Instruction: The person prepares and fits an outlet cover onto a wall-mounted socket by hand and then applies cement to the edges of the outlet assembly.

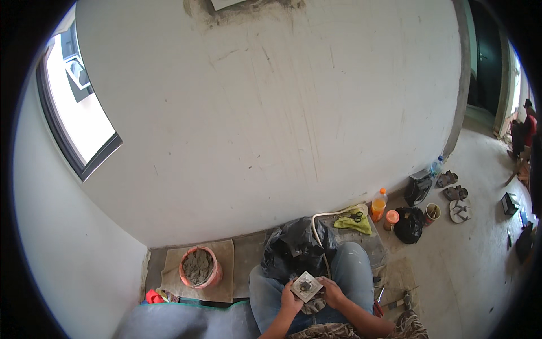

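Over my lap I hold a small square whitish plate [313, 286] with a dark grey lump at its middle. My left hand [290, 298] grips its left corner, and the fingers of my right hand [332, 292] close on its right edge. Just beyond the plate, a crumpled black plastic bag [291, 251] lies between my knees, with a pale cable [315, 229] running over it. To my left stands a reddish bucket [214, 277] filled with grey mortar-like paste, set on a brown board [224, 257].
A yellow-green cloth [353, 224] with scissors lies ahead right. Beyond are an orange drink bottle [378, 204], a lidded jar [390, 220], a black bag [409, 225] and sandals [460, 211]. Tools [407, 299] lie at my right. A scuffed white wall [254, 141] rises in front; a person [529, 127] is far right.
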A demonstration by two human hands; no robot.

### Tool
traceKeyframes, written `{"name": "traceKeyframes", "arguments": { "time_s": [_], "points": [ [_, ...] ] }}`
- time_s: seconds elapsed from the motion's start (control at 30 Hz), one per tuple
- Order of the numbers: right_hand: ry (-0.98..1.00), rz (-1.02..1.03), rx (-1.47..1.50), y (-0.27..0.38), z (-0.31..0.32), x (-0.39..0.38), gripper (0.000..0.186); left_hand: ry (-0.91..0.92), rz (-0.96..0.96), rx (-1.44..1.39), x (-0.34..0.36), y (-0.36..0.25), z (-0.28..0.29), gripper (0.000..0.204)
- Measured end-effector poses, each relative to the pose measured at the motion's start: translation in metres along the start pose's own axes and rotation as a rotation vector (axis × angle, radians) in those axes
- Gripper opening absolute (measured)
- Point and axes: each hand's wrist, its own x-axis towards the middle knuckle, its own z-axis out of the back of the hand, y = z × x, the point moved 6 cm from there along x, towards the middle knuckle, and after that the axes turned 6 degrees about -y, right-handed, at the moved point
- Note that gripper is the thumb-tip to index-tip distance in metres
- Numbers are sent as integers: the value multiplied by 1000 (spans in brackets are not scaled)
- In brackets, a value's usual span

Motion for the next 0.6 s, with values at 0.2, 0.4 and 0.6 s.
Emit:
{"name": "traceKeyframes", "arguments": {
  "time_s": [0.2,0.4,0.6],
  "points": [
    [47,-33,-61,6,-13,-12,22,40,-126,-57,19,-25,21,35],
    [49,-33,-39,6,-14,-13,20,51,-196,-59,9,-34,11,32],
    [-42,10,-18,6,-7,-7,20,190,-249,89,-6,-17,-7,33]
  ]
}}
